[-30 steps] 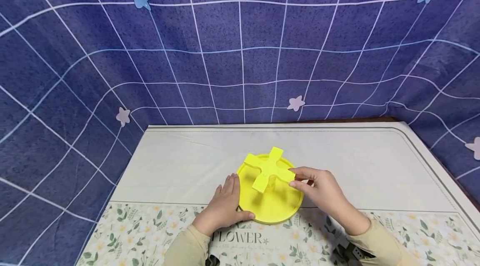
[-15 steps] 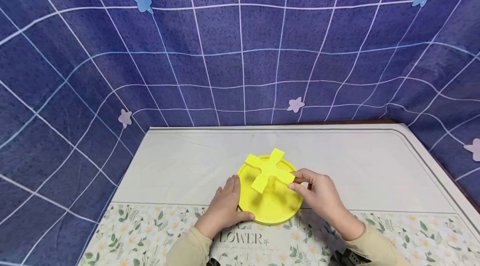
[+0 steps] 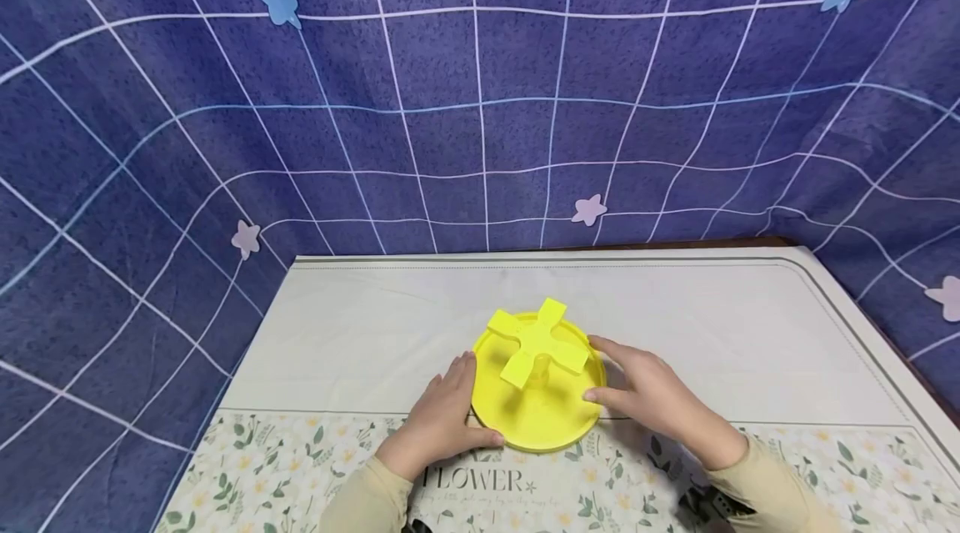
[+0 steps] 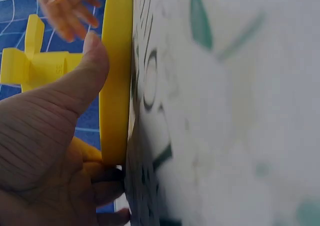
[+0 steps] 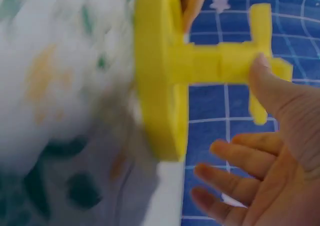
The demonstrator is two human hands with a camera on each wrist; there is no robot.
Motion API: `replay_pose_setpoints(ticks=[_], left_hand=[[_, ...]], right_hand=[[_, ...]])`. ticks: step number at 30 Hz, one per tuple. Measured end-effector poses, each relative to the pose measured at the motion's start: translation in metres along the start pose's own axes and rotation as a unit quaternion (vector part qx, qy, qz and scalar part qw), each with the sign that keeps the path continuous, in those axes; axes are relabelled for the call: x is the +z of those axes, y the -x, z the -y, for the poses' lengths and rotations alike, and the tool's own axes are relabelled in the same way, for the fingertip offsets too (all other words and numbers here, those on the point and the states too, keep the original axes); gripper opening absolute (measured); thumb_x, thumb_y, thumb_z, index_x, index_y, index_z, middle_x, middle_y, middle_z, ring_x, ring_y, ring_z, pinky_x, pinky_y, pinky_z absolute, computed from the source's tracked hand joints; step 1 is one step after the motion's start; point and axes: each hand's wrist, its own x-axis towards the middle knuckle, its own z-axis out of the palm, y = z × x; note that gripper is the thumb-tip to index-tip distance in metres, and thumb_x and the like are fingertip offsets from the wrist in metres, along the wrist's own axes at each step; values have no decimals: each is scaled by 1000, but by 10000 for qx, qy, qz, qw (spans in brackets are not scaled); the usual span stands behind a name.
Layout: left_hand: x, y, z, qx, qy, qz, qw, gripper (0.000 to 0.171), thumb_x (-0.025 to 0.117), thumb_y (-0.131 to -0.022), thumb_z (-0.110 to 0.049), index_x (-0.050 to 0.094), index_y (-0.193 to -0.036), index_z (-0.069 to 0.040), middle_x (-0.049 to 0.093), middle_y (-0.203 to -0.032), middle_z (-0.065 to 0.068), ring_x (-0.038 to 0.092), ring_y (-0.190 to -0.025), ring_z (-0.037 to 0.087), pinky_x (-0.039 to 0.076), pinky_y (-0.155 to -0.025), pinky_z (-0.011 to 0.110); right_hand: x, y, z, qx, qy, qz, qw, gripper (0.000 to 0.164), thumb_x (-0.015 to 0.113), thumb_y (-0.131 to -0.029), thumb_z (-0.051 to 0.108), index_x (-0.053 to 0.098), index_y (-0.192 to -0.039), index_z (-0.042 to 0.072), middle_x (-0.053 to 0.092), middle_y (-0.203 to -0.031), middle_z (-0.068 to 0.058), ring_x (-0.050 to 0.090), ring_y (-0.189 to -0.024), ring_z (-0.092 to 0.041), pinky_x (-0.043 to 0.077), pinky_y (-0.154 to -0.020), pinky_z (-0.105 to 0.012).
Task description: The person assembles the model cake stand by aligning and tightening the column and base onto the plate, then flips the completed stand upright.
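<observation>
A yellow round base [image 3: 540,420] with a raised rim lies on the table mat. From its middle rises a yellow post [image 5: 210,63], topped by a yellow four-armed cross piece [image 3: 537,341]. My left hand [image 3: 442,416] rests along the base's left rim, fingers straight and thumb stretched toward the front edge; in the left wrist view its thumb [image 4: 90,66] lies beside the rim. Beside the cross piece's right arm, my right hand [image 3: 656,395] has its thumb and fingers apart, holding nothing. In the right wrist view its thumb [image 5: 270,83] overlaps the cross piece; whether they touch, I cannot tell.
The table has a white cover [image 3: 375,324] with a floral printed band [image 3: 300,466] along the front. A dark blue curtain [image 3: 420,133] with grid lines and stars hangs behind and at both sides.
Earlier my right hand pinched the right arm of the cross piece. Now its fingers have spread and let go, moving slightly right. The left hand stays at the base's rim.
</observation>
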Motion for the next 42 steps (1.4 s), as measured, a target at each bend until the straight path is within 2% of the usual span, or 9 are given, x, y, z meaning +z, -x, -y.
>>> replay_pose_setpoints(ticks=[4, 7, 15, 20, 25, 29, 35, 39, 42], left_hand=[[-3, 2, 4, 160, 101, -49, 9998, 126, 78, -69, -61, 13, -154, 4, 20, -158, 23, 20, -146, 35, 18, -115, 53], [-5, 2, 7, 238, 32, -126, 9996, 127, 80, -67, -58, 11, -155, 3, 23, -157, 21, 23, -145, 33, 21, -115, 51], [-7, -4, 4, 524, -618, -587, 9950, 122, 84, -61, -53, 27, -151, 5, 36, -151, 22, 37, -138, 36, 31, -111, 49], [-8, -4, 3, 637, -732, -634, 9933, 120, 84, -59, -54, 31, -149, 5, 39, -150, 20, 40, -136, 33, 24, -115, 46], [-11, 2, 5, 474, -2, -526, 9975, 123, 83, -60, -57, 26, -153, -2, 40, -151, 15, 39, -136, 38, 25, -114, 50], [-16, 11, 4, 385, 883, -554, 9938, 116, 80, -64, -58, 27, -155, -9, 43, -149, 12, 39, -135, 41, 31, -110, 53], [-25, 21, -5, 347, 2201, -859, 9711, 91, 75, -76, -47, 39, -149, -7, 47, -146, 10, 44, -134, 28, 32, -110, 45], [-27, 28, -10, 136, 2681, -1194, 9559, 80, 75, -79, -40, 46, -144, -2, 56, -137, 14, 54, -125, 30, 41, -103, 45], [-28, 30, -13, -18, 2677, -1479, 9521, 70, 77, -82, -30, 50, -141, -3, 62, -130, 12, 61, -117, 28, 48, -95, 39]], right_hand=[[2, 1, -12, 228, 132, 790, 9965, 111, 85, -70, 44, 28, -150, -7, 38, -148, -27, 34, -135, -47, 31, -106, -61], [5, 1, -18, 224, 182, 1147, 9930, 122, 87, -64, 49, 21, -151, -7, 31, -152, -27, 25, -139, -49, 26, -107, -65], [13, -4, -23, 13, 782, 806, 9937, 125, 91, -55, 47, 30, -149, -7, 41, -147, -25, 35, -136, -44, 27, -105, -66], [14, -2, -25, 71, 614, 733, 9954, 127, 92, -51, 50, 32, -148, -7, 43, -146, -24, 37, -136, -42, 26, -106, -65], [6, 5, -25, 159, -137, 632, 9978, 127, 89, -53, 54, 32, -150, -4, 42, -148, -20, 42, -134, -38, 35, -106, -54], [-3, 14, -24, 217, -801, 483, 9954, 117, 86, -61, 53, 33, -150, -2, 41, -150, -16, 40, -135, -37, 38, -104, -52], [-9, 24, -18, -156, -1936, 85, 9809, 79, 77, -84, 29, 40, -144, -7, 45, -145, -22, 44, -130, -45, 37, -101, -57], [-9, 29, -7, 34, -2533, -35, 9674, 61, 65, -95, 24, 43, -141, -10, 48, -140, -27, 50, -125, -44, 49, -95, -35], [-9, 32, 1, 184, -2770, -103, 9606, 55, 61, -98, 20, 44, -140, -12, 47, -139, -30, 52, -123, -42, 49, -89, -20]])
